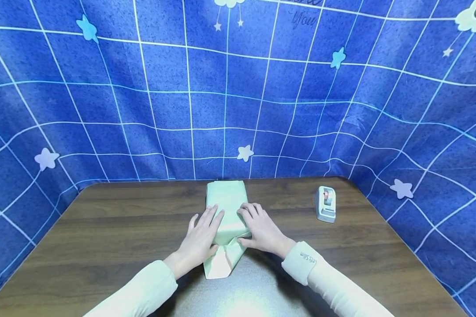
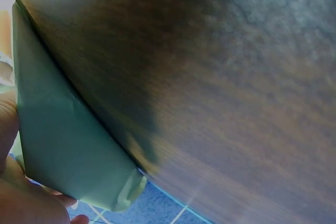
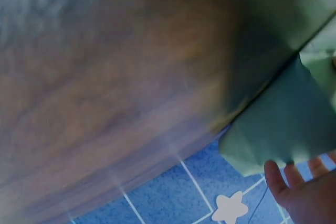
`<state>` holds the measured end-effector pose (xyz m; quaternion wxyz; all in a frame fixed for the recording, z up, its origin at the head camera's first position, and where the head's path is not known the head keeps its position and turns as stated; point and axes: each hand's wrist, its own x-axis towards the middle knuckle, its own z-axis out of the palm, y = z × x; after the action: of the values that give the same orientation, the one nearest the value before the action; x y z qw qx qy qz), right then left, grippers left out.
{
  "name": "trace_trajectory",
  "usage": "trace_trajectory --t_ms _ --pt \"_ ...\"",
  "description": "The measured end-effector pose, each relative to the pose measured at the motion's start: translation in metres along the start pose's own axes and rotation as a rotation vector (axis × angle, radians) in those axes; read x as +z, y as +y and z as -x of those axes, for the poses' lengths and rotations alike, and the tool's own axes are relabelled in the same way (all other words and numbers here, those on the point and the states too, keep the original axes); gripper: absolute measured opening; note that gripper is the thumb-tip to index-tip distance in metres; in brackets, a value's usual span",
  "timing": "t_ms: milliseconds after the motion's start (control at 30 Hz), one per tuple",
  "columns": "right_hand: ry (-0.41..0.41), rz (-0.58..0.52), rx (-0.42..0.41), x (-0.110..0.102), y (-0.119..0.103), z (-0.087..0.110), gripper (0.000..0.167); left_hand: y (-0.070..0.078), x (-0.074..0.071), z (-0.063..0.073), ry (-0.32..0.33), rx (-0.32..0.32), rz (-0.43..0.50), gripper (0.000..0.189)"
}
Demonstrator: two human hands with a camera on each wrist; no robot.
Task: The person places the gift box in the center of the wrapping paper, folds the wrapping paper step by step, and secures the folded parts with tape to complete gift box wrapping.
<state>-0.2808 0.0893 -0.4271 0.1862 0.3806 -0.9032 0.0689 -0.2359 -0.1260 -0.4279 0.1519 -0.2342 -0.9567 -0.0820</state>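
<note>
A box-shaped package (image 1: 227, 198) wrapped in pale green paper lies lengthwise on the table. Its near end has a loose paper flap (image 1: 218, 264), folded in at the sides and showing a whitish inner face. My left hand (image 1: 198, 237) rests along the left edge, fingers extended over the top and thumb by the creased near end. On the opposite edge my right hand (image 1: 265, 231) touches the paper, fingers lightly bent on top, thumb at the crease. In the left wrist view the package's side (image 2: 73, 124) looks smooth; the right wrist view shows the other side (image 3: 283, 119).
A small white and pale blue tape dispenser (image 1: 326, 204) stands on the right part of the brown wooden table (image 1: 135, 220). Behind and beside the table hangs a blue curtain (image 1: 162, 110) with white grid lines, stars and clouds.
</note>
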Motion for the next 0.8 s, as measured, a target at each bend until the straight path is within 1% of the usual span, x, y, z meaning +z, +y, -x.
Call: trace_trajectory --t_ms 167,267,367,467,667,800 --pt "-0.033 -0.084 -0.017 -0.007 0.002 0.001 0.078 0.001 -0.001 0.0 -0.003 0.002 -0.001 0.094" --pt "-0.041 -0.103 -0.028 -0.008 0.003 0.001 0.085 0.001 -0.001 0.0 -0.006 0.001 -0.003 0.094" --pt "-0.039 -0.062 -0.026 -0.007 0.002 0.001 0.091 0.0 -0.001 0.0 -0.004 0.0 -0.008 0.094" --pt "-0.029 0.012 -0.01 -0.003 -0.001 0.0 0.094 0.0 -0.001 0.001 -0.006 -0.003 -0.01 0.093" --pt "0.022 0.139 0.015 0.002 -0.007 -0.003 0.092 0.001 -0.001 0.0 0.001 0.003 -0.01 0.093" --pt "0.03 0.177 0.021 0.004 -0.007 -0.004 0.091 0.001 -0.001 0.0 0.008 0.007 -0.014 0.094"
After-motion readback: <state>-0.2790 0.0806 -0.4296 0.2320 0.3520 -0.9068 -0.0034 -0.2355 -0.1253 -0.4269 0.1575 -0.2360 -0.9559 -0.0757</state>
